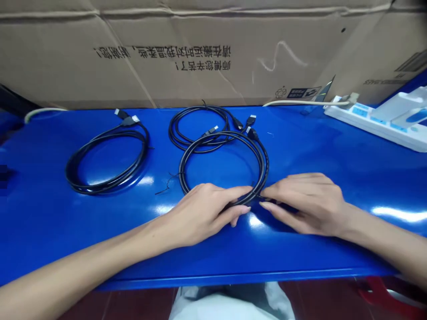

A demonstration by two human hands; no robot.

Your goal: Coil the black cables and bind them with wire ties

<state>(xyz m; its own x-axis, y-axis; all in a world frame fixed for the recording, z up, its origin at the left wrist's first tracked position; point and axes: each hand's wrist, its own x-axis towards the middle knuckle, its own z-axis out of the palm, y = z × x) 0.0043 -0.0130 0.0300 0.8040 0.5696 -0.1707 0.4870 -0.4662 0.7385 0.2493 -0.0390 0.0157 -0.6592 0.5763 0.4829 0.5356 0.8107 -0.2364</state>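
Front coil of black cable (262, 165), one, round, lying on the blue table (320, 258) at the centre, taken here as the middle of the dial; a plug (252, 133) with a pale tip at its 1 o'clock. Left hand (208, 211), at the coil's 6 o'clock: thumb and fingers clamped on the cable. Right hand (307, 202), at 4 o'clock: thumb and forefinger bent close to the coil, by a thin dark strand (259, 196) that runs out from the cable; whether the fingertips grip it, cannot tell. Loose thin tie (163, 190), black and crooked, just beside the coil at 8 o'clock. Rear coil (172, 131), black, at 11 o'clock, partly beneath the front one. Third coil (70, 173), black, well apart at 9 o'clock, two pale-tipped plugs at its own 1 o'clock. Cardboard box (200, 84), large, along 12 o'clock, its printed lettering upside down. Power strip (380, 122), white with blue sockets, near 2 o'clock; a pale cord (300, 102) leads from it. Pale clothing (230, 306), below the table edge at 6 o'clock.
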